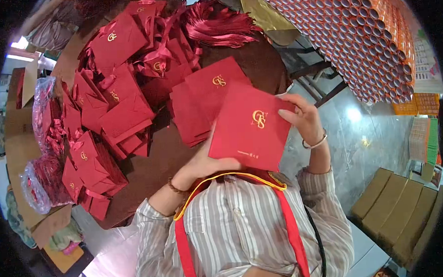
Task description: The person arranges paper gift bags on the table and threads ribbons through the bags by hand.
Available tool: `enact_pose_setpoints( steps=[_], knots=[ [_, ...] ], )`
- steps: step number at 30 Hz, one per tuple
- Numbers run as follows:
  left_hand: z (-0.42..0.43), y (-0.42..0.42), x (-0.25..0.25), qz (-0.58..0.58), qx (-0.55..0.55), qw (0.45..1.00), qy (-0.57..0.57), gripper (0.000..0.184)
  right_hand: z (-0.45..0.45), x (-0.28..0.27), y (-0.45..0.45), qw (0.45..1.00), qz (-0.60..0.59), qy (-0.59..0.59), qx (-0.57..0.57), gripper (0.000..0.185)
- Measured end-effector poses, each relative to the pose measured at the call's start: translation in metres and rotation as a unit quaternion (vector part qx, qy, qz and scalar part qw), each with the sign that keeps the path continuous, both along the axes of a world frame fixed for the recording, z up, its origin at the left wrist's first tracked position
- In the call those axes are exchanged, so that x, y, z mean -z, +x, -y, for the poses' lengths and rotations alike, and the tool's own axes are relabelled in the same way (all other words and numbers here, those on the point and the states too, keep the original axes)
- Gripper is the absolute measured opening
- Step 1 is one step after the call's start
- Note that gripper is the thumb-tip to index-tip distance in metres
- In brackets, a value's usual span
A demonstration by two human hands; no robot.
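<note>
A red paper gift bag point(245, 133) with gold lettering lies between my two hands, close in front of my chest. My left hand point(207, 161) grips its lower left side, thumb on the front, the other fingers hidden behind it. At the upper right corner, my right hand point(302, 113) pinches the bag's edge between thumb and fingers. Just behind it is a stack of flat red bags point(196, 107) on the brown-covered table point(168, 164). A bundle of dark red ribbons point(220, 24) rests at the table's far side.
Finished-looking red bags with ribbons point(120, 42) are heaped on the table's left half. Plastic-wrapped ribbon rolls point(40, 186) sit at the left edge. Orange tubes point(354, 31) are stacked high at upper right, and cardboard boxes point(397, 205) stand on the floor at right.
</note>
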State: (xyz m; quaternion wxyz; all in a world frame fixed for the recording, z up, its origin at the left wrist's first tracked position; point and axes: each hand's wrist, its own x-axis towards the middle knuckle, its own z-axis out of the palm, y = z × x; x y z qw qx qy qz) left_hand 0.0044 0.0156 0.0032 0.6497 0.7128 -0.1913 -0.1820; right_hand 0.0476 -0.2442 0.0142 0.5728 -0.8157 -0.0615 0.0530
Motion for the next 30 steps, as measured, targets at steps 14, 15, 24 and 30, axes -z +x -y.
enact_pose_setpoints(
  steps=[14, 15, 24, 30],
  knots=[
    [0.039, 0.045, -0.008, 0.148, 0.057, 0.974, 0.161, 0.021, 0.015, 0.017, -0.006, 0.979, -0.041, -0.041, -0.195, 0.020],
    [0.045, 0.045, -0.004, 0.120, 0.073, 0.977, 0.163, 0.019, 0.010, 0.016, -0.009, 0.966, 0.029, -0.139, -0.214, 0.022],
    [0.041, 0.125, -0.012, 0.273, 0.029, 0.927, 0.255, 0.018, -0.020, 0.057, -0.029, 0.981, 0.145, -0.131, -0.004, 0.024],
    [0.035, 0.233, 0.036, 0.398, -0.063, 0.796, 0.451, 0.015, -0.031, 0.056, -0.036, 0.960, 0.185, -0.186, 0.094, 0.025]
  ],
)
